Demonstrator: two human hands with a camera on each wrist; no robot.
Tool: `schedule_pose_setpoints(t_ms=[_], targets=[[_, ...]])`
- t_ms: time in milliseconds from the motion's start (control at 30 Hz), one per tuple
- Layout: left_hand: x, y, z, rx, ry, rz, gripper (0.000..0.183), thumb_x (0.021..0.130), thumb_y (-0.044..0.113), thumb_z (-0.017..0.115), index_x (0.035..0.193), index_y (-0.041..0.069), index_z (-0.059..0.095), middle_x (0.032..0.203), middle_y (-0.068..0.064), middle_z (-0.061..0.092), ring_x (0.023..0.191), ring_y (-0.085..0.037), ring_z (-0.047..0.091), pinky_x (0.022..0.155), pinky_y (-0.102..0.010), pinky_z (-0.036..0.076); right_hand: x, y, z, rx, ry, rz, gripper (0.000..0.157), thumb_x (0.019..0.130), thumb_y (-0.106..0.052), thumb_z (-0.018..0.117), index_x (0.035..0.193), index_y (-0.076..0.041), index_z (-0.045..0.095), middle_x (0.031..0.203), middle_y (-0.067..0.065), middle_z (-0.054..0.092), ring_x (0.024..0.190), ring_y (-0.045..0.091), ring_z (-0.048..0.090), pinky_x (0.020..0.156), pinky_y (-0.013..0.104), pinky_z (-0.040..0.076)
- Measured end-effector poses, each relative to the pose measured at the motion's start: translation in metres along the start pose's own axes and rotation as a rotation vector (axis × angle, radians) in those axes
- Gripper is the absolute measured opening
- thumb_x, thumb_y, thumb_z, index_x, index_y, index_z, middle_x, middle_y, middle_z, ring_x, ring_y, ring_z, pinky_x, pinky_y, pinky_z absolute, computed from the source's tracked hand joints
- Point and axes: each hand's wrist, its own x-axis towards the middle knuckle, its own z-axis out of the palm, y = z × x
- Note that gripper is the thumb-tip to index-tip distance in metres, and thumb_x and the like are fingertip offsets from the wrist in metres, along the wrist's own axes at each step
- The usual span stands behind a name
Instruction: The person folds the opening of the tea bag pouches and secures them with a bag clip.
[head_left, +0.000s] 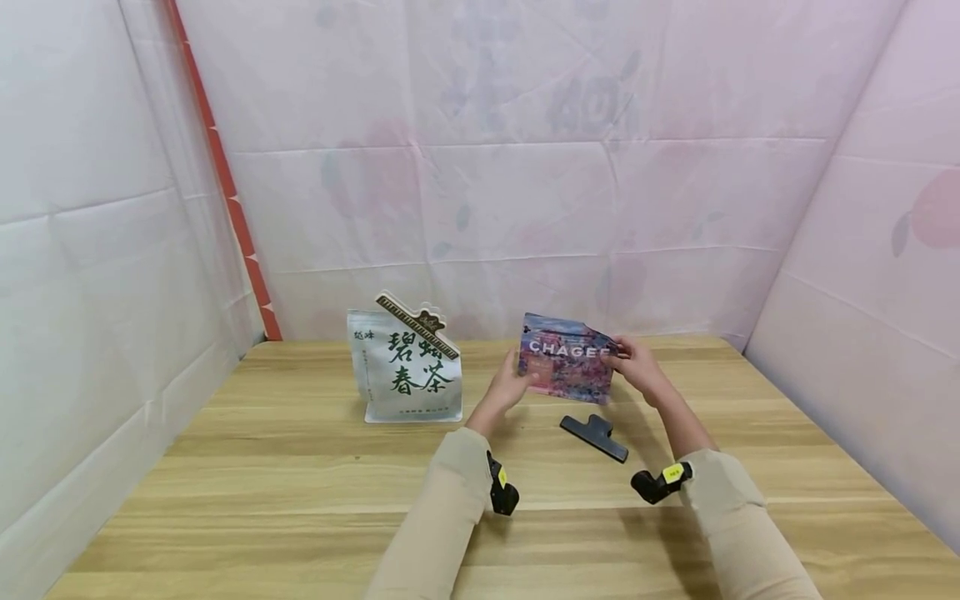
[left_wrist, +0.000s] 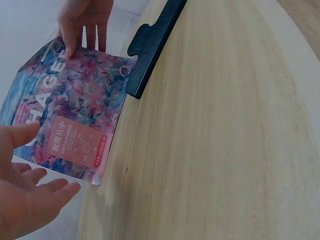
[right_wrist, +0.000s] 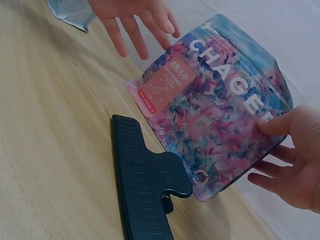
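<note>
A colourful pink and blue pouch (head_left: 566, 367) marked CHAGEE stands tilted above the wooden table. My right hand (head_left: 637, 367) pinches its right edge, thumb on the front and fingers behind, as the right wrist view shows. At the opposite side is my left hand (head_left: 508, 387), its fingers (right_wrist: 134, 37) loosely spread and its thumb tip close at the pouch's edge. A black bag clip (head_left: 595, 437) lies on the table in front of the pouch; neither hand touches it.
To the left stands a silver-white tea pouch (head_left: 408, 392) with green characters. A long cream and brown ruler-like clip (head_left: 417, 325) sits slanted across its top corner. White printed sheeting (head_left: 510, 200) encloses the wooden table (head_left: 300, 483) at the back and sides.
</note>
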Motion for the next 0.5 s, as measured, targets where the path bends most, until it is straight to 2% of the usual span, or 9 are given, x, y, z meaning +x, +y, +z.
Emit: schedule_pose_setpoints(t_ms=[133,233,367,500], targets=[[0.001,-0.001,0.000,-0.024,-0.006,0.003,0.068,0.091,0.011,0.057,0.147,0.009,0.019,0.143,-0.018,0.031,0.125,-0.037,0.035,0.098,-0.046,0.033,0.000,-0.002,0.004,0.030,0.001,-0.021,0.031,0.092,0.001,0.049,0.119,0.013,0.041,0.121,0.034,0.042,0.116,0.045,0.041,0.092,0.050,0.037],[-0.001,0.000,-0.001,-0.007,0.030,0.023,0.066,0.090,0.010,0.059,0.145,0.006,0.023,0.140,-0.021,0.035,0.122,-0.037,0.039,0.096,-0.044,0.036,-0.001,-0.005,0.008,0.003,-0.020,-0.013,0.035,0.093,-0.002,0.050,0.123,0.012,0.037,0.123,0.034,0.040,0.119,0.048,0.036,0.093,0.053,0.035],[-0.004,0.003,-0.003,0.068,0.093,0.065,0.059,0.088,0.009,0.059,0.139,-0.001,0.031,0.134,-0.023,0.041,0.120,-0.037,0.041,0.097,-0.043,0.035,-0.001,-0.007,0.015,-0.032,-0.050,0.004,0.047,0.092,-0.008,0.054,0.129,0.009,0.031,0.125,0.033,0.038,0.120,0.048,0.033,0.093,0.055,0.033],[-0.009,0.004,-0.006,0.109,0.145,0.068,0.054,0.088,0.012,0.059,0.135,-0.002,0.035,0.131,-0.022,0.044,0.120,-0.035,0.041,0.098,-0.043,0.034,0.001,-0.009,0.023,-0.023,-0.054,-0.002,0.050,0.091,-0.007,0.056,0.131,0.009,0.030,0.126,0.033,0.037,0.120,0.048,0.033,0.093,0.055,0.034]])
